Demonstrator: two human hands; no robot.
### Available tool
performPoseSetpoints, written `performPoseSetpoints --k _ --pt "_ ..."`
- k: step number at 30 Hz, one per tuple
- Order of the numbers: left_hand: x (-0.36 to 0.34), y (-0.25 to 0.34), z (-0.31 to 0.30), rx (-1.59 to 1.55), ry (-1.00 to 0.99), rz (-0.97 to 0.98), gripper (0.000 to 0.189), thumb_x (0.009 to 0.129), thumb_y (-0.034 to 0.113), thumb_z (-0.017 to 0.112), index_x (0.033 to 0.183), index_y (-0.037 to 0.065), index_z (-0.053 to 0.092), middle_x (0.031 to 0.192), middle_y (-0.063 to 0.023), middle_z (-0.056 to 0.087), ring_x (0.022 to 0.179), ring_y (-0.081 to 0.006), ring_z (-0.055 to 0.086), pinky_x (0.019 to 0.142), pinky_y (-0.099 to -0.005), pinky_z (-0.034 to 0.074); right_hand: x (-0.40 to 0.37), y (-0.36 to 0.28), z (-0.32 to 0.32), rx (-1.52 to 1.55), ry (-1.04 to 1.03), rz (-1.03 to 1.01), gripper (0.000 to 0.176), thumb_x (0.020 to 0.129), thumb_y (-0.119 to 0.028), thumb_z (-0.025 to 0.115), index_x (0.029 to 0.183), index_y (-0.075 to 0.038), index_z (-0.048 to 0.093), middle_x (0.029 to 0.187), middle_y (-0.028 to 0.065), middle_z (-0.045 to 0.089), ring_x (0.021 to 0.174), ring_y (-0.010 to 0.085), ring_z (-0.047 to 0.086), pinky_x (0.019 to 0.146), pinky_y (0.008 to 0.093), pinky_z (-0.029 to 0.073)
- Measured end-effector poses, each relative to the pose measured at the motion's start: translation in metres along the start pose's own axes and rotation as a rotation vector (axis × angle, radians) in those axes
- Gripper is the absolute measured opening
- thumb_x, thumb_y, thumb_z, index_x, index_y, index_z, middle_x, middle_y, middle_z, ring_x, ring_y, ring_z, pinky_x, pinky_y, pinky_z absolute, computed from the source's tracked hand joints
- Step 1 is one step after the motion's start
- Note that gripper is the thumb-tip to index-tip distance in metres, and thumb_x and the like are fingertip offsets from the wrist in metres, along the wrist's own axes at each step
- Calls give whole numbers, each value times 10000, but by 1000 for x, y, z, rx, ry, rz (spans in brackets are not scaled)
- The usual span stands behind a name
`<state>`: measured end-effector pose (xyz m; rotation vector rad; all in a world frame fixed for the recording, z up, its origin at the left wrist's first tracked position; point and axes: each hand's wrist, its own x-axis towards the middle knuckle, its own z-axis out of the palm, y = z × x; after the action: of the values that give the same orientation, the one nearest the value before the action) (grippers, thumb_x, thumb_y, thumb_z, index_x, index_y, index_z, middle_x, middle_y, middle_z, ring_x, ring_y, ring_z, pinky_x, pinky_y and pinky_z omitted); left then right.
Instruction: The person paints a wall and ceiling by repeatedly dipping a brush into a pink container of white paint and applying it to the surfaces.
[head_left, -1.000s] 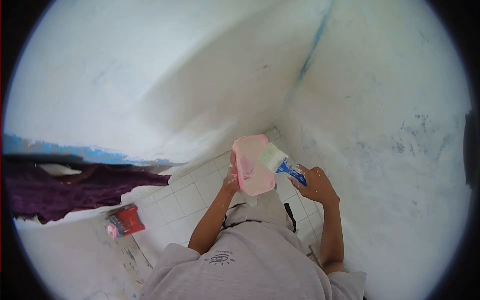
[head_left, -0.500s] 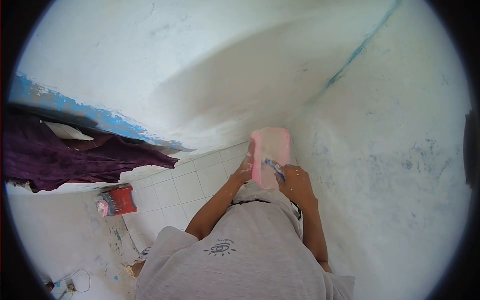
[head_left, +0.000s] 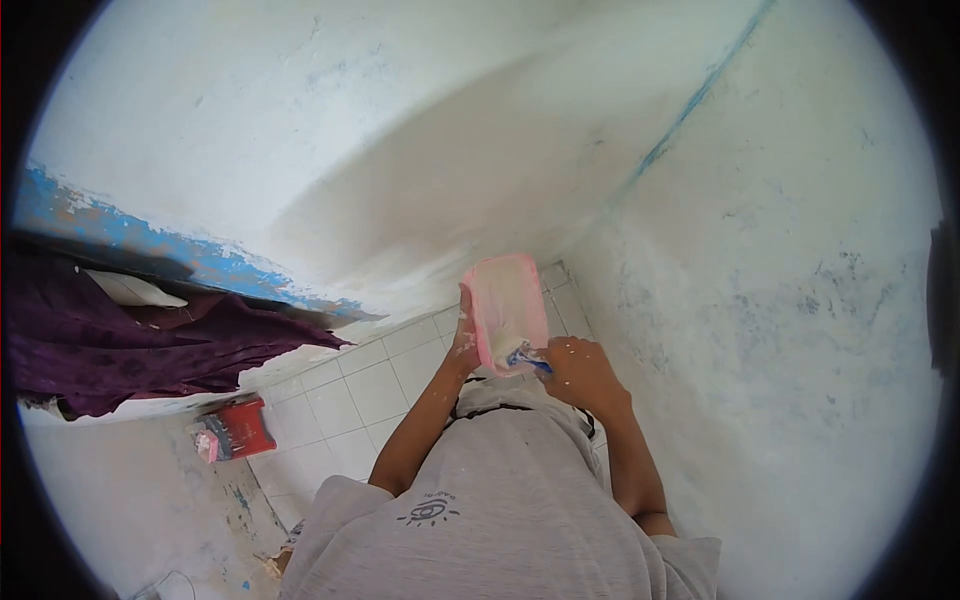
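My left hand, spotted with white, grips the left side of a pink plastic tub. A pale, creamy paste coats the inside of the tub. My right hand is closed around a small blue-handled tool whose white-smeared end rests in the paste at the tub's near end. Whether that end is a blade or bristles I cannot make out. White specks dot the right knuckles.
White walls meet in a corner ahead, with a blue line running up it. Purple cloth hangs at the left below peeling blue paint. A red plastic object stands on the tiled floor.
The tub has shifted left in view and is tilted a little differently. My right hand has drawn the tool from the tub's middle to its near end, turning it more sideways.
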<state>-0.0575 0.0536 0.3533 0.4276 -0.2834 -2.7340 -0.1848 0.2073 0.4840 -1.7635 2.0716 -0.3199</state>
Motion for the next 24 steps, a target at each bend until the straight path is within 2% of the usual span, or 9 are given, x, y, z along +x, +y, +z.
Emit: performPoseSetpoints --k 2,4,7,10,13,14,16,20,24 --pt "-2 0 -8 19 11 27 930 839 819 400 1491 156 383 1429 -107 504 1272 -297 530 1062 -496 456 -1 -3 -5 0 -25 -1 311 853 -180 669 1159 -131 692 832 121 616 787 308 646 668 413 513" --pt "-5 0 -13 31 -42 -69 928 839 819 404 1491 158 383 1426 -106 507 1269 -293 531 1061 -500 454 6 -13 -2 33 154 95 243 846 -195 679 1065 -92 704 839 122 629 806 310 650 688 417 512" --pt "-8 -1 -12 101 46 -83 928 838 820 404 1491 160 384 1428 -107 504 1274 -297 526 1070 -506 444 10 -9 34 46 108 76 221 843 -200 686 1017 -66 702 833 125 624 809 313 644 701 429 505" --pt "-13 4 -9 37 12 -93 926 837 819 408 1491 164 383 1433 -106 500 1277 -301 523 1068 -500 448 -3 -3 32 75 59 -11 236 839 -191 688 1037 -64 702 835 124 622 816 317 639 704 442 502" --pt "-14 5 -13 15 16 -117 927 837 816 413 1490 159 383 1433 -105 500 1276 -297 524 1064 -498 451 -5 -6 8 65 -33 64 248 834 -196 693 1041 -59 701 847 131 627 841 319 640 729 433 507" --pt "-13 3 -14 16 13 -122 927 837 816 413 1490 159 383 1433 -105 500 1276 -297 524 1064 -498 451 -3 -7 9 65 -31 69 248 834 -196 693 1041 -59 701 847 131 627 841 319 640 729 433 507" --pt "-13 1 -10 127 40 -129 929 839 812 417 1487 148 384 1429 -108 502 1269 -289 530 1057 -497 459 2 -11 18 104 155 124 264 830 -201 699 1061 -72 707 862 134 639 859 330 643 746 436 508" --pt "-9 3 -3 158 112 -84 928 841 810 416 1479 136 393 1413 -118 513 1257 -289 540 1049 -507 466 -7 0 30 107 64 43 279 837 -200 694 1094 -94 711 879 130 635 851 332 640 746 432 506" --pt "-5 7 -7 1 -15 -118 912 848 802 425 1470 136 405 1391 -122 532 1235 -294 558 1036 -506 479 -10 -2 -8 107 -3 89 303 848 -198 684 1136 -109 707 889 128 636 847 329 638 754 431 504"
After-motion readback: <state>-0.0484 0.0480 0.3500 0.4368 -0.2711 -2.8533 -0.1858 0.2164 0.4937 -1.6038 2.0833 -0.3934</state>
